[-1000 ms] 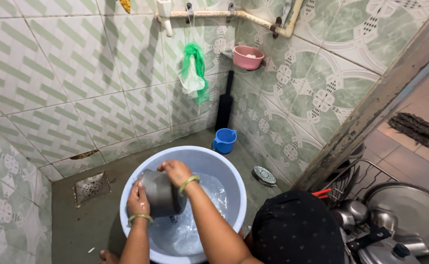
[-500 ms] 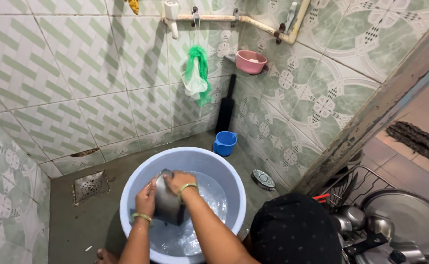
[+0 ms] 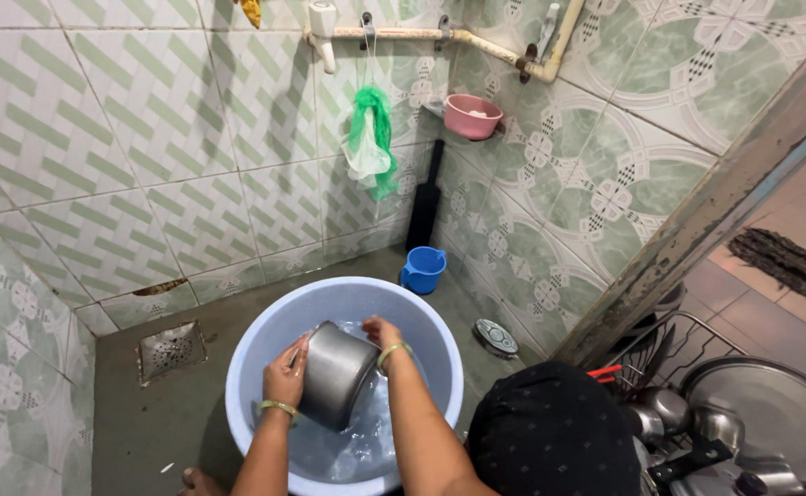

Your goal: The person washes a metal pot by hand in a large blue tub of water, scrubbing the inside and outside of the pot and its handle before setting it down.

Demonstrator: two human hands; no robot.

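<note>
A steel pot (image 3: 334, 375) lies tilted on its side over the soapy water in a big light-blue plastic basin (image 3: 429, 342) on the floor. My left hand (image 3: 285, 374) grips the pot's left side near its base. On the right edge of the pot, my right hand (image 3: 381, 334) holds its rim. Both wrists wear thin green bangles. The pot's mouth faces away from the camera and its inside is hidden.
A small blue mug (image 3: 421, 268) and a black brush (image 3: 423, 198) stand in the tiled corner behind the basin. A floor drain (image 3: 173, 350) is at left. A wire rack (image 3: 688, 340) with steel pans and lids stands at right. A tap (image 3: 321, 31) and green bag (image 3: 370, 138) hang above.
The pot has turned and lifted in my hands, now showing its round side. My right hand slid from the top of the pot to its right edge.
</note>
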